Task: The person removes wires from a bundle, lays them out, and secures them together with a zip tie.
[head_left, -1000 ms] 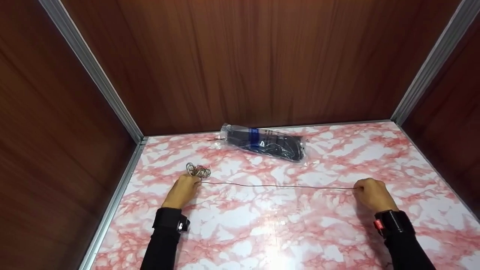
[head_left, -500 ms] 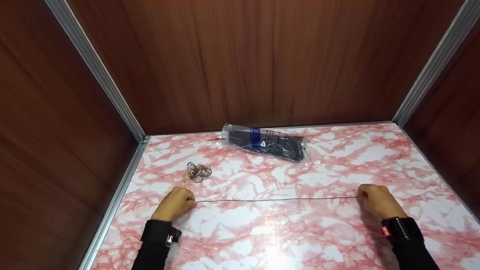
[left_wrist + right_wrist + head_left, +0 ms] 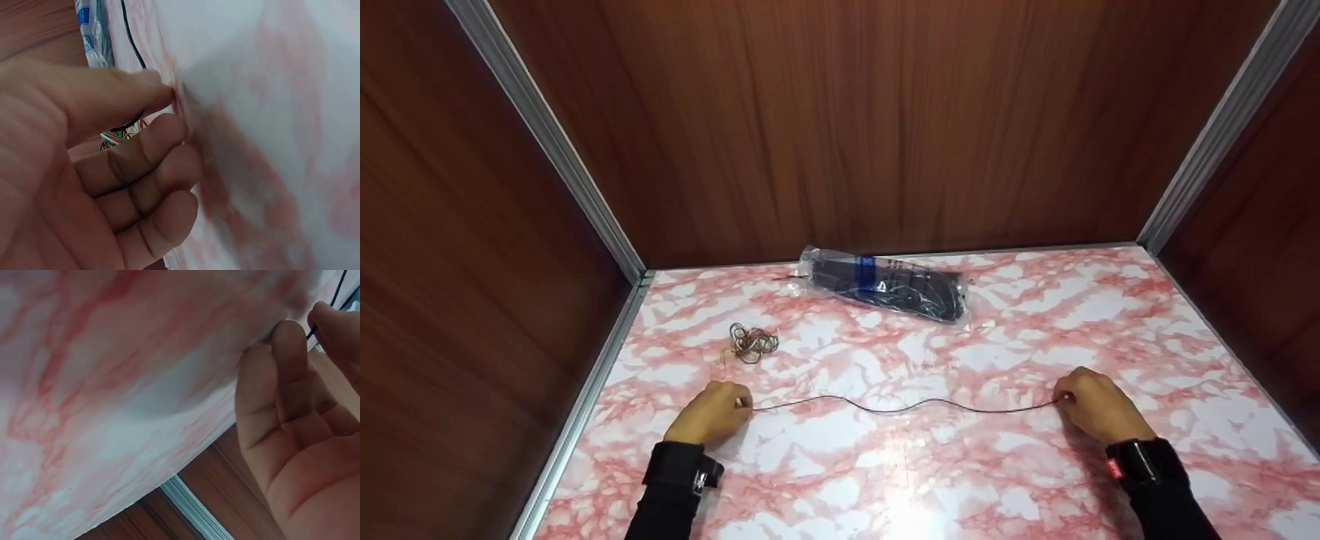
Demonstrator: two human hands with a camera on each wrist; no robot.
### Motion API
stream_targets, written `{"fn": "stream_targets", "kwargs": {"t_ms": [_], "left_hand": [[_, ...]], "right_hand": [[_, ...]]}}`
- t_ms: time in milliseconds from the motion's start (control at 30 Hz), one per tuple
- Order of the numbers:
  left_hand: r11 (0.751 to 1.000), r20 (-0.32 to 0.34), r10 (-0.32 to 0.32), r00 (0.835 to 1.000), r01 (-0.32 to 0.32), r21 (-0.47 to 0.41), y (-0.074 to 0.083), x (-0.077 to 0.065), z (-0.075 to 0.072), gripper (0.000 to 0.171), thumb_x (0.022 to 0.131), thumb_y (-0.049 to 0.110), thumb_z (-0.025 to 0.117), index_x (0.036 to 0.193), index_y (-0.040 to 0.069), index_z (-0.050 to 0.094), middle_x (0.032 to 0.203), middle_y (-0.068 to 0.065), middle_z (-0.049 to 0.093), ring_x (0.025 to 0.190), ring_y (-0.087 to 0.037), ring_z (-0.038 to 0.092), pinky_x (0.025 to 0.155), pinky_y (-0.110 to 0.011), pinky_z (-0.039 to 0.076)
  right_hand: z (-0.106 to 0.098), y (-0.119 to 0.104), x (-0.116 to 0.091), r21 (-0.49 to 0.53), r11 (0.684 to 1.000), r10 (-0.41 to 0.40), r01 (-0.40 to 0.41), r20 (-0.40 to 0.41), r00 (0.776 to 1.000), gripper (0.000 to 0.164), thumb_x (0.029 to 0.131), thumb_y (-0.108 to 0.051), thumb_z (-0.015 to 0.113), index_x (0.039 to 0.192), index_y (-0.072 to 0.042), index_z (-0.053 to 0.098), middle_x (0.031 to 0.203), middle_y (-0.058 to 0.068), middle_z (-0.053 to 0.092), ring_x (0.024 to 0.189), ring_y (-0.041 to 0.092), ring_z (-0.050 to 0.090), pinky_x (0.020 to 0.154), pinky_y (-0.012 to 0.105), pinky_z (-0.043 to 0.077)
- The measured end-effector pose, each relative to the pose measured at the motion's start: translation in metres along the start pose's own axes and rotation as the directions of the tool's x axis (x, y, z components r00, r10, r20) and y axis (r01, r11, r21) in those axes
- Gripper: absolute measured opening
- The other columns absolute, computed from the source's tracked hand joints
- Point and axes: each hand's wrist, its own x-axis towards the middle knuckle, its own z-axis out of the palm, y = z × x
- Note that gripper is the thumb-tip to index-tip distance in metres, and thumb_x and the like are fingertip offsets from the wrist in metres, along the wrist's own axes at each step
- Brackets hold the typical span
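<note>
A thin dark wire (image 3: 877, 412) runs across the table in loose waves between two hands. The left hand (image 3: 711, 411) pinches its left end between thumb and index finger; in the left wrist view a short tip of the wire (image 3: 134, 120) sticks out past the thumb. At the other end, the right hand (image 3: 1099, 405) pinches the wire (image 3: 337, 289) with thumb and fingertips. Both hands are low over the table. Beyond the left hand lies a tangled bundle of thin wires (image 3: 754, 343), with green, white and red strands visible in the left wrist view.
A clear plastic bag (image 3: 885, 286) with black contents and a blue label lies near the back wall (image 3: 885, 135). The table (image 3: 825, 495) has a red-and-white marbled top. Wood-grain panels with metal corner strips enclose its back and sides.
Both hands have come nearer the person, drawing the wire away from the bundle, which stays on the table. The right hand has lately shifted slightly left, and the formerly straight wire has gone slack.
</note>
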Motion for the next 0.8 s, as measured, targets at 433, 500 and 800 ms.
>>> {"fn": "stream_targets", "kwargs": {"t_ms": [433,500,800], "left_hand": [[0.985,-0.085,-0.001,0.996,-0.014,-0.171,-0.006,0.009,0.011,0.008,0.078,0.004,0.071,0.077,0.011,0.075,0.063,0.001,0.056,0.057,-0.011,0.045,0.058,-0.024,0.038],[0.983,-0.073,-0.006,0.997,-0.008,-0.185,-0.003,0.010,0.010,0.008,0.077,0.004,0.072,0.079,0.011,0.075,0.065,0.001,0.057,0.056,-0.011,0.044,0.056,-0.024,0.037],[0.980,-0.141,0.021,0.990,-0.048,-0.192,0.016,0.025,-0.002,0.009,0.081,0.002,0.066,0.082,0.007,0.074,0.068,-0.001,0.061,0.057,-0.012,0.048,0.055,-0.024,0.040]], "right_hand": [[0.021,-0.022,0.005,0.025,0.987,-0.155,0.157,-0.065,0.986,0.019,0.077,0.001,0.075,0.082,-0.018,0.073,0.093,-0.003,0.069,0.089,0.015,0.066,0.075,0.035,0.054],[0.021,-0.025,0.006,0.027,0.986,-0.162,0.164,-0.074,0.984,0.021,0.077,0.003,0.073,0.083,-0.017,0.073,0.095,-0.001,0.070,0.092,0.017,0.067,0.076,0.038,0.054],[0.022,-0.038,0.014,0.076,0.975,-0.203,0.211,-0.093,0.975,0.021,0.078,0.004,0.071,0.092,-0.011,0.073,0.097,0.000,0.071,0.090,0.015,0.066,0.075,0.036,0.053]]}}
